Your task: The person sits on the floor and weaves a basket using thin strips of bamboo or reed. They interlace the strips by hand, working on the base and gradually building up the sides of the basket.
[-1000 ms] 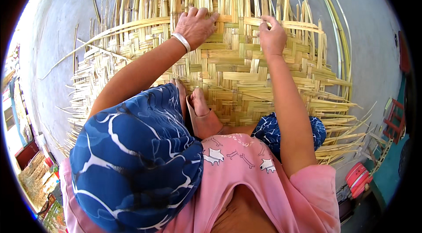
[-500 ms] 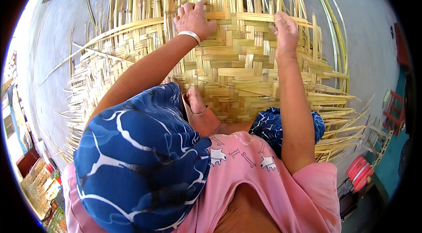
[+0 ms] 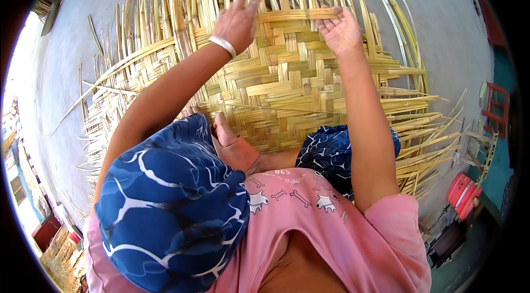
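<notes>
A half-woven mat (image 3: 276, 80) of split, cane-like strips, probably bamboo, lies on the floor before me. Pale upright strips (image 3: 165, 3) fan out from its far edge. My right hand (image 3: 343, 33), palm turned up, has its fingers closed around the right end of a flat cross strip (image 3: 295, 15). This strip lies across the far part of the weave and rises slightly at my hand. My left hand (image 3: 236, 23), with a white bracelet (image 3: 222, 45) at the wrist, is bent over the upright strips near the cross strip's left end. What its partly hidden fingers grip is unclear.
My bare foot (image 3: 223, 130) rests at the mat's near edge. Loose strip ends (image 3: 430, 138) stick out on the right. Long thin strips (image 3: 400, 22) lie on the grey floor (image 3: 452, 44). Farther right are a red chair-like frame (image 3: 496, 109) and a red round object (image 3: 462, 193).
My right hand has turned palm up and moved left, lifting the cross strip's end. My left hand has turned and its fingers have drawn together. The view has shifted a little.
</notes>
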Action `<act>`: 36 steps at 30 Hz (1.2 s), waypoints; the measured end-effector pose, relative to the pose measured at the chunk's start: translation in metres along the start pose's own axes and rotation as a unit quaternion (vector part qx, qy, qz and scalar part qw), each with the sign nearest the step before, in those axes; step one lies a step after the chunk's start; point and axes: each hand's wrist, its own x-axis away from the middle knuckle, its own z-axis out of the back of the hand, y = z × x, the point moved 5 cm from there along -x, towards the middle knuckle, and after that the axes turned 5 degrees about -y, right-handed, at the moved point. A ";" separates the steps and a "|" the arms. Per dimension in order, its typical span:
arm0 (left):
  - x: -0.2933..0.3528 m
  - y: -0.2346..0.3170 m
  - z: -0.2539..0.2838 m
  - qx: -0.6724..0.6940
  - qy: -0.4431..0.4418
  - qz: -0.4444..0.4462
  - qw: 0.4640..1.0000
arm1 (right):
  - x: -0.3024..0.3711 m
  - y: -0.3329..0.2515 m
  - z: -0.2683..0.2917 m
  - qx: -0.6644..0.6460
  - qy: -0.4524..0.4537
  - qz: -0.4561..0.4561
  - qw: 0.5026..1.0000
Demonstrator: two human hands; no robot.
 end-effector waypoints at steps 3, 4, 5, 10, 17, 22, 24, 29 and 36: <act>-0.023 0.014 -0.017 0.063 -0.118 -0.084 0.988 | -0.003 -0.002 -0.009 0.001 -0.009 -0.012 1.000; -0.029 0.018 -0.012 0.070 -0.056 -0.090 0.992 | -0.003 -0.004 -0.009 0.016 -0.018 -0.008 1.000; -0.035 0.014 -0.016 0.110 -0.091 -0.048 0.989 | -0.007 -0.006 -0.010 0.026 -0.031 -0.006 0.999; -0.043 0.015 -0.012 0.186 -0.108 0.067 0.974 | -0.033 -0.016 -0.022 0.134 -0.113 -0.017 0.984; -0.043 0.005 -0.020 0.200 -0.002 0.110 0.974 | -0.067 -0.004 -0.047 0.574 -0.105 0.010 0.812; -0.038 0.002 -0.015 0.248 0.024 0.148 0.957 | -0.090 -0.003 -0.075 0.830 -0.113 0.050 0.544; -0.035 0.002 -0.011 0.246 0.028 0.159 0.956 | -0.091 0.003 -0.081 0.860 -0.109 -0.005 0.499; -0.032 -0.001 -0.010 0.292 0.047 0.142 0.945 | -0.082 0.007 -0.086 0.836 -0.104 -0.070 0.534; -0.028 -0.001 -0.004 0.316 0.053 0.136 0.937 | -0.072 -0.003 -0.068 0.621 -0.191 -0.039 0.759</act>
